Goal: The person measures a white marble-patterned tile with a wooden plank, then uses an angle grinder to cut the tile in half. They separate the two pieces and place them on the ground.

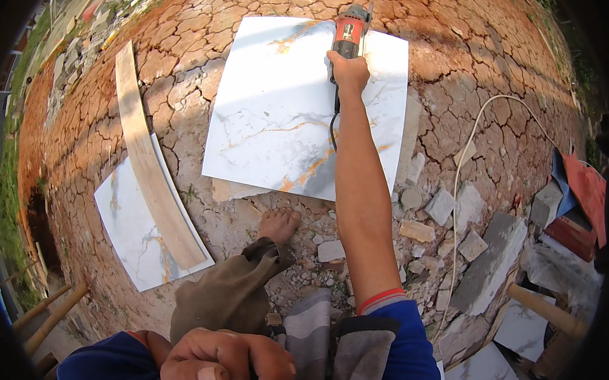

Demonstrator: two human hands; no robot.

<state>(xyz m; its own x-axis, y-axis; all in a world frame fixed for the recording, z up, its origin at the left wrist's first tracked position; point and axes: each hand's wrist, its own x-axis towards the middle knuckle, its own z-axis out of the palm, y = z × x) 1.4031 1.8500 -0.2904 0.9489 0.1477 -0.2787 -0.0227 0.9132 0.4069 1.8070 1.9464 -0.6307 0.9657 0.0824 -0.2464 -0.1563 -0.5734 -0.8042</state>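
My right hand (348, 73) grips a red and black angle grinder (349, 30) over the upper right part of a white marble-patterned tile (274, 100). Its black cord runs down beside my forearm. My left hand (225, 363) is close to the camera at the lower edge, fingers curled; whatever it may hold is hidden. At the left, a long wooden plank (146, 156) lies across a smaller piece of similar tile (120, 216). My bare foot (279, 224) rests on the ground just below the large tile.
Cracked dry earth surrounds the tiles. Broken rubble (440, 204), a concrete slab (488, 259), a pale cable (458, 197) and red sheet pieces (583, 188) lie at the right, with tile offcuts (523, 325) and a wooden pole (547, 309). More poles (58, 312) are at lower left.
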